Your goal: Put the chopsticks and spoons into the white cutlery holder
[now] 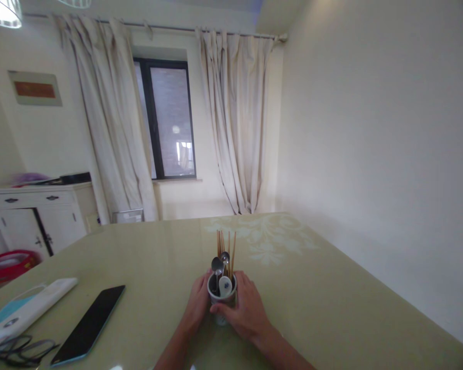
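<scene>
A round utensil holder (221, 299) stands on the table in front of me, clasped from both sides. My left hand (198, 300) wraps its left side, and my right hand (249, 306) wraps its right, the thumb lying across the front. Several wooden chopsticks (233, 252) stick up out of the holder. Two metal spoons, a nearer one (216, 265) and a farther one (225, 257), lean among them with their bowls up. A white ceramic spoon (225, 285) with a small blue mark rests at the holder's front rim. The lower ends of the utensils are hidden inside.
On the left of the greenish table (146, 267) lie a black-screened phone (90, 324), a white power strip (34, 308), dark-framed glasses (19, 352) and a light-blue item (3, 316). A wall (381, 154) borders the table's right side. A white cabinet (57, 216) and red basket (10, 264) stand beyond the left edge.
</scene>
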`<state>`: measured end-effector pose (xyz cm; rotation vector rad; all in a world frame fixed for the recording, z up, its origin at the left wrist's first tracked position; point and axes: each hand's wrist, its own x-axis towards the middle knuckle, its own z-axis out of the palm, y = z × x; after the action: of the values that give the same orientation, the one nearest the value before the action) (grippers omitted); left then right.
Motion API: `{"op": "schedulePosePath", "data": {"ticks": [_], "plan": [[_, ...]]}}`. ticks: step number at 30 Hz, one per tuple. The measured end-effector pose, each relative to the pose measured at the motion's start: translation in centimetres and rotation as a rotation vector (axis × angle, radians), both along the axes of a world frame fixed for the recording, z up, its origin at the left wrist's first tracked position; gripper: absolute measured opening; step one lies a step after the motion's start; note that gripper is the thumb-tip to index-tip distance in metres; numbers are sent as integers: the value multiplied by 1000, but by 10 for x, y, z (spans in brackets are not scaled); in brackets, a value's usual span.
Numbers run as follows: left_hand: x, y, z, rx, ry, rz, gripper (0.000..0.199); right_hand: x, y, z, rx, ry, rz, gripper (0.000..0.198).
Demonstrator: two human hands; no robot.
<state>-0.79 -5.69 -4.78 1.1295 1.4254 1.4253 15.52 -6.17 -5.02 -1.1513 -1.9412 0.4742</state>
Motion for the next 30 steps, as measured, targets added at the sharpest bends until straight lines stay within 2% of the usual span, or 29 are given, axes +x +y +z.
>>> {"op": "schedulePosePath", "data": {"ticks": [5,8,10,12,15,20,23,26,30], "plan": [[-3,0,-3,48,3,-71,77,7,4,-3,93,109,43,75],[-7,5,-7,73,-14,-39,81,13,11,0,90,235,7,79],[-7,9,-8,101,-49,-48,83,16,20,7,47,332,-33,72],[-5,12,-7,133,-96,-117,84,18,32,17,-3,426,-57,66],[1,9,-1,154,-138,-166,82,15,54,37,-64,501,-25,69],[7,2,12,182,-221,-119,72,4,90,72,-184,345,144,78],[5,13,22,135,-329,-101,73,5,98,87,-182,283,201,70],[2,31,41,135,-279,-175,69,10,96,97,-134,221,231,55],[0,46,79,162,-114,-355,62,15,87,106,-9,160,199,42]]}}
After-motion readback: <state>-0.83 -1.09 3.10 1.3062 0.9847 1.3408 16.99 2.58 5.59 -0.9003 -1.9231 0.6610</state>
